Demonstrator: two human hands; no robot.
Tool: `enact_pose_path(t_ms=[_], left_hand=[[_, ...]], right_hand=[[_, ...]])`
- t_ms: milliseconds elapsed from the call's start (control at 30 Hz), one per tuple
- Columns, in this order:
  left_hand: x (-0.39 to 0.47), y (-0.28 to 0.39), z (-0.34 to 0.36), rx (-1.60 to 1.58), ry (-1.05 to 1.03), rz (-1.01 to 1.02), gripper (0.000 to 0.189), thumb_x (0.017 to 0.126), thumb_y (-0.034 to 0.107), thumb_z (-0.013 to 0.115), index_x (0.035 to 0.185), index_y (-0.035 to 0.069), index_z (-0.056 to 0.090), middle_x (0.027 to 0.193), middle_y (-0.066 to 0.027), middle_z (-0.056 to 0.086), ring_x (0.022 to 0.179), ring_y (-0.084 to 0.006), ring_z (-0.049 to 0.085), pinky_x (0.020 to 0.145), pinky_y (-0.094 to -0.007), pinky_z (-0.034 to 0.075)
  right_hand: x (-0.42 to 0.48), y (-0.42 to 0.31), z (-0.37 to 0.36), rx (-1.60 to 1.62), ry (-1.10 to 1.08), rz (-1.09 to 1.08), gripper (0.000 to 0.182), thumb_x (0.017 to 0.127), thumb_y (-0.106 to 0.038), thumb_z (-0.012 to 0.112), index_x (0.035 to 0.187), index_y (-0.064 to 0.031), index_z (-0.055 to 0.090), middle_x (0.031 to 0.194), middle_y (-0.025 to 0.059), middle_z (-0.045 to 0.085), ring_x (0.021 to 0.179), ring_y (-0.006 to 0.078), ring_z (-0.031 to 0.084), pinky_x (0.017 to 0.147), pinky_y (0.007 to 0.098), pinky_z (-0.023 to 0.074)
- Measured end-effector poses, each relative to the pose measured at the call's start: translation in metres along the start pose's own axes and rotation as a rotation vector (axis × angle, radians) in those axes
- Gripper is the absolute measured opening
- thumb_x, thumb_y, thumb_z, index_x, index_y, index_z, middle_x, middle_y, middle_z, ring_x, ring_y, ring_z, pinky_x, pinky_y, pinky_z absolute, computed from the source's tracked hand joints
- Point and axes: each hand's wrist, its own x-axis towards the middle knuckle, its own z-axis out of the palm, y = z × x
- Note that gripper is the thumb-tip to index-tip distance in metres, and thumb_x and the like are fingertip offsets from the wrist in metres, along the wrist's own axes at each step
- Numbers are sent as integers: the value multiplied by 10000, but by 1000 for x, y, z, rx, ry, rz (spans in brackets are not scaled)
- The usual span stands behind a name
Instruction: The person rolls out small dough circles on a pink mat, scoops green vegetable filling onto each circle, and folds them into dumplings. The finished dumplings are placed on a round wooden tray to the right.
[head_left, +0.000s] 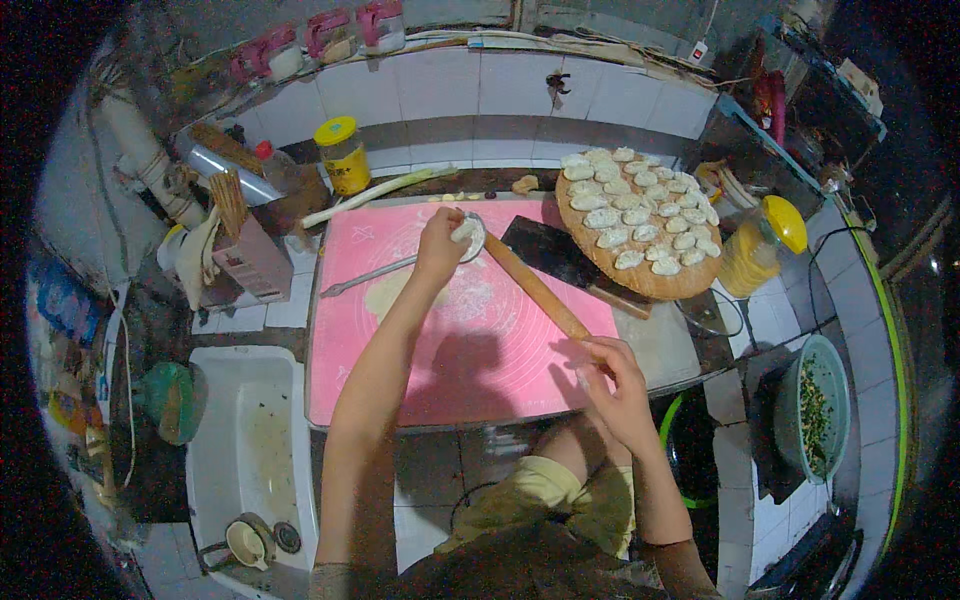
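My left hand (441, 244) reaches to the bowl of a metal ladle (472, 238) that holds white flour. Its fingertips are at the ladle's rim, and whether they pinch anything is hidden. The ladle's handle runs left across a pink silicone kneading mat (337, 352). Under my left forearm lies a flat sheet of pale dough (390, 296), beside a patch of scattered flour (472, 296). My right hand (616, 382), fingers apart, is beside the near end of a wooden rolling pin (536, 289). The pin lies diagonally, its far end close to the ladle.
A round board (637, 279) bears many floured dumplings, right of a dark cleaver blade (544, 251). Behind the mat lie a leek (375, 196) and a yellow-lidded jar (345, 161). A sink (247, 420) stands left; a bowl of chopped filling (814, 412) is right.
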Motion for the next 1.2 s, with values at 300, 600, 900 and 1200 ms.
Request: enact_pose_path(t_ms=[300,600,900,1200], left_hand=[[5,-10,-8,173,-172,75,333,747,76,693,1051,-12,590,1042,-197,595,971,-315,599,855,-376,475],[10,-8,-7,55,-174,-110,324,802,58,624,1080,-42,492,1033,-218,620,965,-307,621,823,-364,483],[-2,28,-4,171,-190,-137,256,870,64,545,1114,-3,504,973,-143,621,829,-210,604,700,-317,485],[-32,65,-13,-308,-120,-142,289,826,33,604,1097,-30,529,975,-125,607,831,-178,597,699,-273,489]], right_hand=[[-5,4,-18,-26,82,47,274,849,-49,599,1123,-45,598,1096,132,571,1085,276,527,930,386,442],[-11,12,-25,26,141,-7,280,830,-9,601,1109,-37,606,1110,137,559,1067,273,549,903,343,460],[-18,20,-38,16,164,23,281,845,-67,633,1123,-44,594,1110,129,554,1032,271,566,856,333,481],[-26,25,-44,41,164,-11,268,858,-53,611,1126,-40,592,1128,122,541,1035,242,566,806,293,502]])
